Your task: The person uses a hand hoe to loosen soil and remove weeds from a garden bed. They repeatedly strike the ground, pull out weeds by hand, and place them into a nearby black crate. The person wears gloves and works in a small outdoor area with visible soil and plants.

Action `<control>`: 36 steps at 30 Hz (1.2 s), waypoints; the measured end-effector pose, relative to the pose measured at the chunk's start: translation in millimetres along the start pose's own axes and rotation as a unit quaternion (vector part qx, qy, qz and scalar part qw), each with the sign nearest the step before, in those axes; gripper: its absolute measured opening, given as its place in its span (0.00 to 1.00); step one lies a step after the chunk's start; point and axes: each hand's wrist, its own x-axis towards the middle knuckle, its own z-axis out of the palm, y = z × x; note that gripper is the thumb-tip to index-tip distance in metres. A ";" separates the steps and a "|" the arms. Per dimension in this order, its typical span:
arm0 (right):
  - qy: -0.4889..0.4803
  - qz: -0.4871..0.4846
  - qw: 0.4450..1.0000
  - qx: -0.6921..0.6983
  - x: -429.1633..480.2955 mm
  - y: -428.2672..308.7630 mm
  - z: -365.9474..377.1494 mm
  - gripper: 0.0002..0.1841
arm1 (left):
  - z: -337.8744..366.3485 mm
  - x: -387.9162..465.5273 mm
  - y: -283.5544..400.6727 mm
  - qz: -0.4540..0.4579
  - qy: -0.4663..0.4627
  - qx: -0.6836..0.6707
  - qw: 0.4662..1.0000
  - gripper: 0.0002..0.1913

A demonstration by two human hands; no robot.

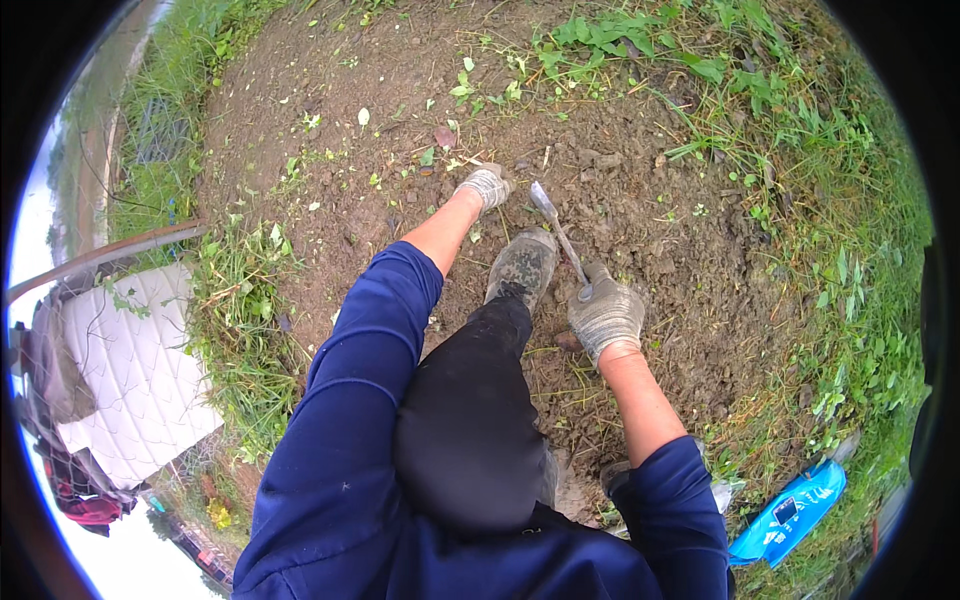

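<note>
My right hand [607,311], in a soiled knitted work glove, grips the shaft of a metal hand tool [559,229]. The tool has a narrow blade, like a slim trowel or weeder, angled up and left just above the soil. My left hand [487,186], in a paler glove, is low over the dirt to the left of the blade. Its fingers are curled, and whether they pinch anything is hidden. Between the hands, my muddy boot [525,262] is planted on the bare soil [645,202]. Loosened clods lie around the tool and to its right.
Leafy weeds and grass [847,225] border the soil on the right and at the top. Cut greenery [251,300] lies at the left, beside a wire fence and a white corrugated panel [142,367]. A blue plastic bag [791,514] with writing rests at lower right.
</note>
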 end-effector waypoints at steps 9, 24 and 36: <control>-0.026 0.016 0.981 0.191 -8.9 13.5 -26.0 0.20 | -48.4 -37.8 8.0 0.045 0.058 -0.199 0.977 0.12; 0.029 -0.052 0.992 0.107 101.7 -51.5 -5.8 0.16 | -85.6 49.7 37.4 -0.122 0.206 0.080 0.968 0.31; -0.015 -0.020 0.944 0.330 100.5 -12.3 -5.6 0.17 | -90.1 70.6 7.5 -0.074 0.394 0.180 0.898 0.24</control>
